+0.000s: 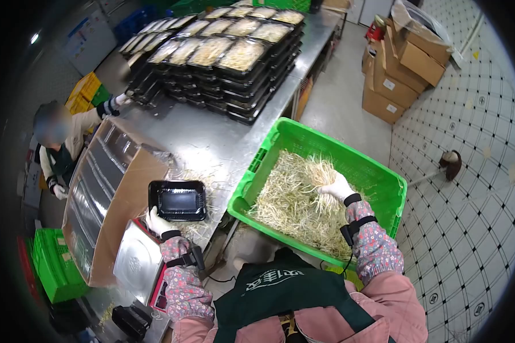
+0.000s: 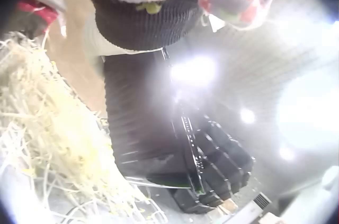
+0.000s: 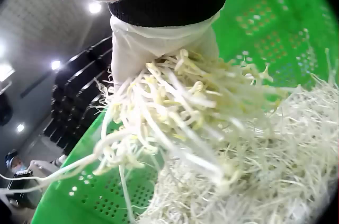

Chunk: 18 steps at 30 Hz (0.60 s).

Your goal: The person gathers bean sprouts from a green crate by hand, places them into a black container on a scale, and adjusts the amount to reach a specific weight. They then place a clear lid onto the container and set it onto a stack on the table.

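In the head view, my gloved left hand (image 1: 159, 223) holds an empty black plastic tray (image 1: 178, 201) by its near left edge, over the steel table. Seen from the left wrist, the tray (image 2: 139, 115) hides most of that hand. My gloved right hand (image 1: 337, 187) grips a bunch of bean sprouts (image 1: 319, 171) above the heap of sprouts (image 1: 286, 203) in a green crate (image 1: 349, 158). Up close in the right wrist view, the held sprouts (image 3: 169, 102) spill out below the white glove (image 3: 159, 44) and cover the fingers.
A weighing scale (image 1: 136, 260) stands left of my left arm, beside a cardboard box (image 1: 111, 234) of stacked black trays. Filled packs (image 1: 243, 54) are piled high on the table's far part. Another person (image 1: 66, 143) stands across it. Cardboard boxes (image 1: 386, 86) sit on the floor.
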Available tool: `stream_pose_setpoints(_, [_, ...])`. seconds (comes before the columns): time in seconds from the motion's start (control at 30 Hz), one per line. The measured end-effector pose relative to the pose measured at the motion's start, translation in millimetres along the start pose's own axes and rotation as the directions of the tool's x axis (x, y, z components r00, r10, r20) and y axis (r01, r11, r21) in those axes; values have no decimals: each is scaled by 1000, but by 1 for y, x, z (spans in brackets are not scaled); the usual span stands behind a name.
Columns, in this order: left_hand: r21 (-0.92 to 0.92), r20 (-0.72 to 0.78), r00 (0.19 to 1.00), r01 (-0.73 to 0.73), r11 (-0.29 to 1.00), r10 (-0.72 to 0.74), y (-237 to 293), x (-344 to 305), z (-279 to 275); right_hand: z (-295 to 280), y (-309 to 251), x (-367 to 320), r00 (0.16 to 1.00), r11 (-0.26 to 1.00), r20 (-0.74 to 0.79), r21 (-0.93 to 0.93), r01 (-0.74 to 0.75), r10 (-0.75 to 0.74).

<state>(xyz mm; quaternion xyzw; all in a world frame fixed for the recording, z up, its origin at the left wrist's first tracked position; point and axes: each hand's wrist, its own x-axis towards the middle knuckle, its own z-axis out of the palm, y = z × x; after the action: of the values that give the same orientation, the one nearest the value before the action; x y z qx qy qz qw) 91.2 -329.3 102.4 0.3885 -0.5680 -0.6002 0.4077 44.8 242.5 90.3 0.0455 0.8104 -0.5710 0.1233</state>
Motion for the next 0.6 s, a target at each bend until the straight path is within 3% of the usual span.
stream_pose_setpoints(0.03, [-62, 23, 999, -22, 998, 23, 29, -15, 0, 15, -19, -8, 998, 978, -15, -202, 60, -65])
stream_pose_setpoints(0.07, [1, 52, 986, -161, 987, 161, 42, -17, 2, 29, -28, -2, 989, 927, -17, -349, 135, -150])
stream_pose_setpoints(0.1, [13, 16, 980, -198, 980, 198, 83, -42, 14, 45, -57, -1, 985, 922, 3, -351, 162, -172])
stream_pose_setpoints(0.13, [-67, 103, 958, -261, 963, 266, 94, -45, 12, 64, -101, -6, 978, 833, 51, -516, 199, -202])
stream_pose_setpoints(0.17, [-73, 102, 902, -414, 908, 419, 103, -50, 15, 87, -132, -9, 969, 712, 103, -661, 236, -226])
stream_pose_setpoints(0.2, [61, 146, 816, -572, 818, 560, 120, -58, 13, 111, -147, -8, 909, 573, 152, -733, 367, -388])
stream_pose_setpoints(0.23, [186, 222, 721, -692, 697, 657, 148, -75, 6, 136, -166, -6, 892, 554, 183, -726, 406, -413])
stream_pose_setpoints(0.27, [173, 195, 733, -680, 713, 652, 153, -70, -3, 150, -178, -5, 888, 484, 243, -766, 423, -391])
stream_pose_setpoints(0.33, [148, 309, 498, -867, 477, 810, 164, -83, -4, 197, -212, -10, 853, 306, 370, -818, 487, -368])
stream_pose_setpoints(0.37, [171, 381, 418, -908, 382, 825, 159, -82, -12, 226, -228, -18, 742, 193, 420, -789, 583, -523])
stream_pose_setpoints(0.4, [190, 441, 389, -921, 340, 809, 153, -78, -12, 259, -245, -15, 695, 146, 462, -767, 625, -551])
stream_pose_setpoints(0.5, [389, 646, 510, -860, 330, 568, 142, -72, -53, 350, -277, -33, 594, 85, 593, -665, 742, -544])
stream_pose_setpoints(0.6, [374, 523, 665, -741, 557, 534, 105, -33, -108, 426, -294, -58, 354, 65, 625, -436, 897, -696])
